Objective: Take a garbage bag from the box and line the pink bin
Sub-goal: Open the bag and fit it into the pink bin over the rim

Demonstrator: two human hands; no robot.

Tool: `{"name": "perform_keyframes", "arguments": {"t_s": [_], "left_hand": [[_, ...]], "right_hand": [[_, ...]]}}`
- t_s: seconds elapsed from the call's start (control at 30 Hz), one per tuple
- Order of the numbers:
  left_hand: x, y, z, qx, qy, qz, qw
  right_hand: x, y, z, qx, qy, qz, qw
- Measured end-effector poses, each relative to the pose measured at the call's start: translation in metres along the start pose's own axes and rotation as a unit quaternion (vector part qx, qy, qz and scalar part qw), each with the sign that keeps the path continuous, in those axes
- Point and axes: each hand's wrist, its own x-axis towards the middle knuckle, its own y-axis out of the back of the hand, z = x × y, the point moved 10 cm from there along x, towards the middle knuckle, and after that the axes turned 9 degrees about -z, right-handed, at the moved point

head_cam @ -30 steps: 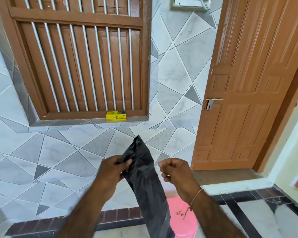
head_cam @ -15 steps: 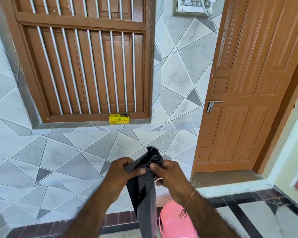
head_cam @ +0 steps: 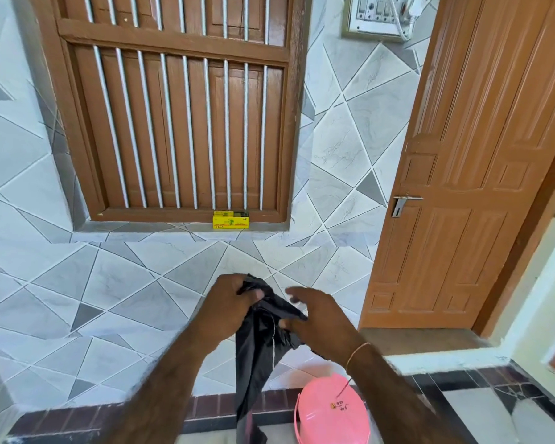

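From the head camera, the left hand pinches the bunched top of the black garbage bag between thumb and curled fingers, while the right hand is spread loose beside the bag's mouth, its thumb touching the plastic but gripping nothing; the bag hangs down just left of the pink bin on the floor. The yellow box sits well apart on the window ledge, so the bag is already taken out and the step in hand looks like opening its mouth. Next the right hand would need to catch one layer, pull it apart, and lower the bag into the bin.

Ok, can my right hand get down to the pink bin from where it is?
Probably yes: the right hand hangs above the pink bin, open, with nothing between them.
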Motion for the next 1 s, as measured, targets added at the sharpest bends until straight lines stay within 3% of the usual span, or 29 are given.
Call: {"name": "perform_keyframes", "arguments": {"t_s": [0.07, 0.13, 0.2, 0.27, 0.33, 0.43, 0.5, 0.57, 0.7, 1.0], "left_hand": [[0.003, -0.002, 0.007, 0.055, -0.006, -0.046, 0.997], [0.007, 0.007, 0.007, 0.131, -0.006, -0.045, 0.99], [0.008, 0.027, 0.01, 0.195, -0.018, 0.05, 0.979], [-0.014, 0.042, 0.024, 0.19, -0.054, 0.2, 0.96], [-0.04, 0.03, 0.034, 0.185, -0.066, 0.269, 0.943], [-0.038, -0.018, 0.005, 0.123, 0.016, 0.158, 0.98], [-0.029, -0.037, -0.022, -0.027, 0.068, 0.081, 0.994], [-0.022, -0.045, -0.033, -0.134, 0.08, 0.041, 0.987], [-0.019, -0.039, -0.03, -0.117, 0.055, 0.053, 0.99], [-0.016, -0.036, -0.032, -0.073, 0.046, 0.083, 0.993]], "right_hand": [[-0.001, 0.002, -0.003, -0.042, 0.001, 0.012, 0.999], [-0.004, 0.002, 0.002, 0.052, -0.01, -0.001, 0.999], [-0.008, -0.003, 0.013, 0.212, -0.039, -0.018, 0.976], [-0.009, -0.009, 0.019, 0.349, -0.06, -0.012, 0.935], [-0.009, -0.015, 0.025, 0.438, -0.085, 0.015, 0.895], [-0.011, -0.026, 0.023, 0.514, -0.115, 0.033, 0.849], [-0.012, -0.031, 0.018, 0.501, -0.118, 0.026, 0.857], [-0.012, -0.036, 0.015, 0.49, -0.119, -0.005, 0.863], [-0.014, -0.043, 0.014, 0.485, -0.106, -0.063, 0.866], [-0.015, -0.023, 0.028, 0.423, -0.097, 0.037, 0.9]]}}
